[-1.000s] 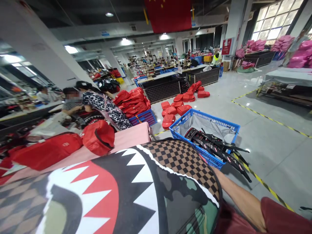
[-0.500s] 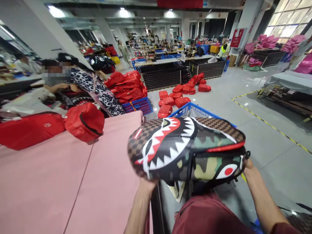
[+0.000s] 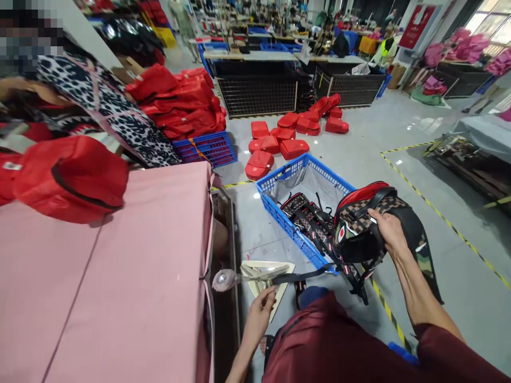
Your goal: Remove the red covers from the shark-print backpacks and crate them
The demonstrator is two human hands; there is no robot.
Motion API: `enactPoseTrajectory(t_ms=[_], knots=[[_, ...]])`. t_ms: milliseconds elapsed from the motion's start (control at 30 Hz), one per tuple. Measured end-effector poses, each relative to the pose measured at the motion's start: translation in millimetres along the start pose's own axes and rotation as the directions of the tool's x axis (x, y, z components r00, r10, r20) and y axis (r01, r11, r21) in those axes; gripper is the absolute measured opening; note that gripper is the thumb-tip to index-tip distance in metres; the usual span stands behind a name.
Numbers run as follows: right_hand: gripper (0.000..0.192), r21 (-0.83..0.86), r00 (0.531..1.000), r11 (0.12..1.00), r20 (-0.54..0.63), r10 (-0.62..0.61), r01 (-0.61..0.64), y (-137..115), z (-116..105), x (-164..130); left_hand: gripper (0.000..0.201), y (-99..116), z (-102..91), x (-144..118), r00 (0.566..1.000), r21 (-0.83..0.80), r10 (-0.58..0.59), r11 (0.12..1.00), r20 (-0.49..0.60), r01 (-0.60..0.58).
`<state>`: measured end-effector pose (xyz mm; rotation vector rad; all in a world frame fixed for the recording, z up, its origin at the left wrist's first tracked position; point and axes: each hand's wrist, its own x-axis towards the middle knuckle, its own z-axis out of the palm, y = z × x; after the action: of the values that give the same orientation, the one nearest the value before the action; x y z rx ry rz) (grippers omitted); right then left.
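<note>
A shark-mouth backpack in brown check and camouflage hangs over the right corner of a blue plastic crate. My right hand grips it at the top, by the black carry handle. From the bag a black strap stretches left, almost level. My left hand is closed, its fingertips pinched at this strap; the exact contact is hard to see. Past the fingers is a rounded, pale wrapped end. More checked bags with straps lie in the crate, on a grey lining.
A pink-covered table stands on my left with a red bag on it. Several red bags lie on the floor beyond the crate; others fill another blue crate. A pale triangular stand foot is near my feet. Someone sits at the far left.
The backpack has swung from level in front of me to the right, over the crate. My left hand has left its body and moved to the strap. The view has tilted down.
</note>
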<state>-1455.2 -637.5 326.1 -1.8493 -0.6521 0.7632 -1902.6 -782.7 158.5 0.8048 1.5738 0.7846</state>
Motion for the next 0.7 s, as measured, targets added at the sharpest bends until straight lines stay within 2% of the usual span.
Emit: enactPoseTrajectory(t_ms=[100,267,367,500,533,600,700], knots=[[0.057,-0.085,0.993,0.993,-0.071,-0.09,0.084,-7.6,20.4,49.2,0.083,7.8,-17.9,-9.1,0.987,0.011,0.066,0.998,-0.145,-0.065],[0.059,-0.126,0.977,0.971,-0.05,-0.209,0.201,-27.6,64.5,111.6,0.093,22.5,-27.8,-11.1,0.939,-0.113,-0.062,0.993,-0.338,0.025],[0.062,-0.11,0.957,0.95,0.018,-0.291,0.291,-33.2,109.8,140.7,0.094,19.9,-20.4,-14.6,0.923,-0.127,-0.124,0.988,-0.365,0.083],[0.059,-0.061,0.895,0.905,0.191,-0.404,0.422,-33.5,189.7,177.8,0.094,12.7,-4.0,-28.2,0.935,-0.052,-0.15,0.989,-0.322,0.141],[0.059,-0.063,0.889,0.908,0.239,-0.39,0.415,-33.0,211.9,185.6,0.096,11.6,-0.1,-31.8,0.934,-0.039,-0.158,0.987,-0.321,0.153],[0.055,-0.05,0.887,0.944,0.359,-0.289,0.328,-30.6,256.1,196.6,0.099,10.2,6.6,-38.2,0.929,-0.033,-0.176,0.984,-0.327,0.175],[0.038,-0.021,0.833,0.989,0.543,-0.111,0.145,-19.7,313.2,196.9,0.105,6.3,13.3,-44.7,0.912,-0.076,-0.217,0.976,-0.347,0.203]])
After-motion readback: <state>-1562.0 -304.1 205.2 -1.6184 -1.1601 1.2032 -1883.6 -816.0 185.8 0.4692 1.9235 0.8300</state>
